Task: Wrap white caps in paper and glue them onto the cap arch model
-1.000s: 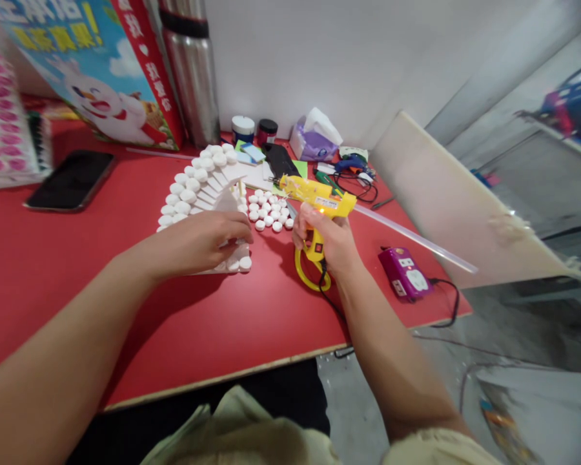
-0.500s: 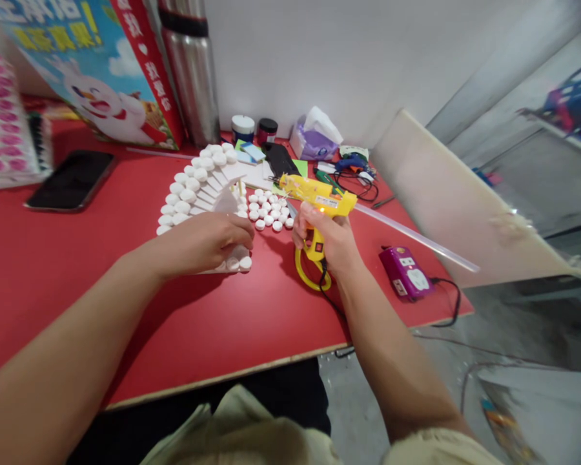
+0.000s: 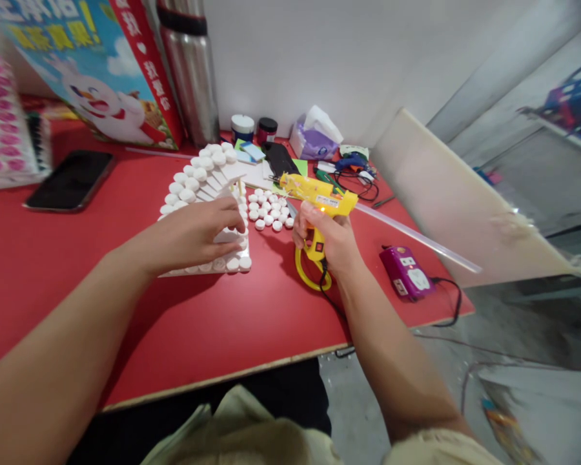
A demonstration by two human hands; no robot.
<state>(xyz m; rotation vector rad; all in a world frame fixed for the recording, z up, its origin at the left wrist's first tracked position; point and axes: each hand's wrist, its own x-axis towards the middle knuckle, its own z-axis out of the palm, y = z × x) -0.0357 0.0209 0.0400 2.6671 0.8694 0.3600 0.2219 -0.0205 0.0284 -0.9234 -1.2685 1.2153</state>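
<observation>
My right hand (image 3: 328, 239) is wrapped round the handle of a yellow glue gun (image 3: 319, 195), with a long clear glue stick (image 3: 416, 236) sticking out of its back. The gun's nozzle end points left. My left hand (image 3: 208, 232) hovers over a white panel (image 3: 239, 253) edged with round white discs, thumb and fingers apart with nothing visible between them. The hand hides part of that panel. Behind it rises a curved fan of white strips and round discs (image 3: 188, 183). Several loose white discs (image 3: 270, 212) lie between my two hands.
A black phone (image 3: 70, 181) lies on the red table (image 3: 213, 329) at the left. A steel flask (image 3: 191, 84) and a printed box (image 3: 106, 77) stand behind. A purple power socket (image 3: 407, 274) sits at the right; a white board (image 3: 445, 206) leans along that edge.
My left hand has lifted and drawn back slightly left from the panel's front corner, and its fingers have spread. My right hand and the glue gun have hardly moved.
</observation>
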